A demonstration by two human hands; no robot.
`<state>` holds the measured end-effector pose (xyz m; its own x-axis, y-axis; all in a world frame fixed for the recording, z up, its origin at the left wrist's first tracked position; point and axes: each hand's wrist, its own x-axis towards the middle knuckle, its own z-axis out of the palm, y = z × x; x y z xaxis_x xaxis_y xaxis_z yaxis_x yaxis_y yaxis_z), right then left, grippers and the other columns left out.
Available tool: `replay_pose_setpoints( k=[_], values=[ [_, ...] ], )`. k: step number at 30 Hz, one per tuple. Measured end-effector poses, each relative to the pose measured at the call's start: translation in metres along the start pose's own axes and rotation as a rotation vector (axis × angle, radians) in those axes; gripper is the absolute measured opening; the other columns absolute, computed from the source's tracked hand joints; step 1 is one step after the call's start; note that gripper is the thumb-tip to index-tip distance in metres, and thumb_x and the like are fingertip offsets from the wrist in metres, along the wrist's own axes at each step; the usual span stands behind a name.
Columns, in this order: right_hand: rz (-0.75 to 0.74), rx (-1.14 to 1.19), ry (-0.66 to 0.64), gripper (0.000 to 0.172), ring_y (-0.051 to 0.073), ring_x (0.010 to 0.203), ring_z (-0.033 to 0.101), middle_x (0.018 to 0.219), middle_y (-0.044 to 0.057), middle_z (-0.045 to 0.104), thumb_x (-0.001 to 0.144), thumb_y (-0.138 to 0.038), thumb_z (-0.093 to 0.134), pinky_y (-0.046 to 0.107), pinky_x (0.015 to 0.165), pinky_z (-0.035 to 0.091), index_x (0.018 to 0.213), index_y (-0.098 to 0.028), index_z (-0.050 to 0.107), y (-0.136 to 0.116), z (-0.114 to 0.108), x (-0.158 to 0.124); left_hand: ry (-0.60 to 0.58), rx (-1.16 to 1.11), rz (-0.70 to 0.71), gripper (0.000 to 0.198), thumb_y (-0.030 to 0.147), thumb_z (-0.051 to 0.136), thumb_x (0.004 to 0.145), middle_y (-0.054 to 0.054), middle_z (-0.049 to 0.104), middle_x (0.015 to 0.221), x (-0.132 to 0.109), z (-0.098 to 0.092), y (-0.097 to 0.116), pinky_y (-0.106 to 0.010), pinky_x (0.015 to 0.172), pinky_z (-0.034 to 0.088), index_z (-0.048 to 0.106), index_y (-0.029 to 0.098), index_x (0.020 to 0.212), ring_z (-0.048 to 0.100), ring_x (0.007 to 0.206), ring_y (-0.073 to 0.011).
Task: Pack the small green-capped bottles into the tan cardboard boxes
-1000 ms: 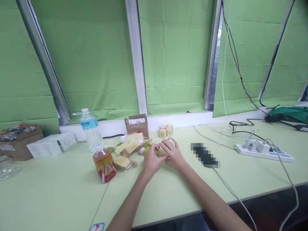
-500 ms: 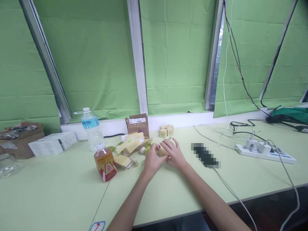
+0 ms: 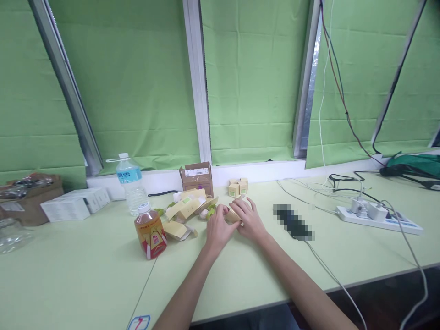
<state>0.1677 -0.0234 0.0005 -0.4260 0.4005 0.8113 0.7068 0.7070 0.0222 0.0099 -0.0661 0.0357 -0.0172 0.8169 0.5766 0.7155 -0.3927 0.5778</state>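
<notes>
Between both hands is a small tan cardboard box (image 3: 232, 216), partly hidden by the fingers. My left hand (image 3: 217, 229) grips its left and near side, thumb pointing right. My right hand (image 3: 250, 221) closes on it from the right, fingers curled over the top. Several small finished-looking boxes (image 3: 238, 187) of the same tan card with green labels stand grouped behind the hands. To the left lies a pile of flattened tan cartons (image 3: 187, 206), with small green and pale round things (image 3: 207, 212) beside it.
Left of the pile stand a red-labelled drink bottle (image 3: 150, 233) and a large water bottle (image 3: 132, 185). A brown carton (image 3: 196, 178) is behind. On the right lie a blurred dark device (image 3: 294, 222) with a cable and a white power strip (image 3: 381, 221). White boxes (image 3: 75, 204) sit far left.
Almost nothing differs. The fingers have shifted very slightly around the small box, which stays in the same place between both hands.
</notes>
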Motion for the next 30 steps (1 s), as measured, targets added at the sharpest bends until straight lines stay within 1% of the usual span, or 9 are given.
replay_pose_setpoints(
  k=[7, 13, 17, 30],
  values=[
    [0.019, 0.008, -0.001, 0.073, 0.027, 0.137, 0.051, 0.14, 0.014, 0.061, 0.071, -0.008, 0.053, 0.051, 0.124, 0.015, 0.143, -0.019, 0.049, -0.0004, 0.0014, 0.0, -0.009, 0.046, -0.013, 0.042, 0.032, 0.081, 0.072, -0.002, 0.069, 0.097, 0.0001, 0.0007, 0.0008, -0.034, 0.075, 0.044, 0.047, 0.025, 0.097, 0.069, 0.096, -0.0273],
    [0.03, 0.025, 0.005, 0.073, 0.027, 0.136, 0.052, 0.14, 0.014, 0.061, 0.071, -0.008, 0.054, 0.05, 0.124, 0.013, 0.143, -0.019, 0.05, -0.0005, 0.0017, -0.0005, -0.031, 0.079, -0.043, 0.043, 0.034, 0.081, 0.073, -0.001, 0.07, 0.098, -0.0006, -0.0015, 0.0055, -0.032, 0.074, 0.044, 0.047, 0.025, 0.098, 0.069, 0.096, -0.0252],
    [0.026, 0.017, 0.01, 0.073, 0.027, 0.136, 0.052, 0.141, 0.014, 0.06, 0.071, -0.009, 0.055, 0.05, 0.124, 0.014, 0.143, -0.019, 0.05, 0.0005, 0.0017, -0.0006, -0.022, 0.094, -0.035, 0.042, 0.034, 0.081, 0.074, -0.001, 0.07, 0.098, -0.0018, -0.0019, 0.0073, -0.03, 0.076, 0.045, 0.047, 0.025, 0.098, 0.07, 0.097, -0.0236],
    [0.031, 0.006, 0.028, 0.072, 0.028, 0.134, 0.053, 0.14, 0.015, 0.061, 0.072, -0.011, 0.056, 0.05, 0.123, 0.017, 0.144, -0.019, 0.049, 0.0008, 0.0025, 0.0001, 0.014, 0.13, -0.016, 0.043, 0.035, 0.081, 0.076, -0.002, 0.072, 0.106, -0.0027, 0.0036, 0.0038, -0.031, 0.075, 0.046, 0.048, 0.025, 0.102, 0.072, 0.098, -0.0237]
  ],
)
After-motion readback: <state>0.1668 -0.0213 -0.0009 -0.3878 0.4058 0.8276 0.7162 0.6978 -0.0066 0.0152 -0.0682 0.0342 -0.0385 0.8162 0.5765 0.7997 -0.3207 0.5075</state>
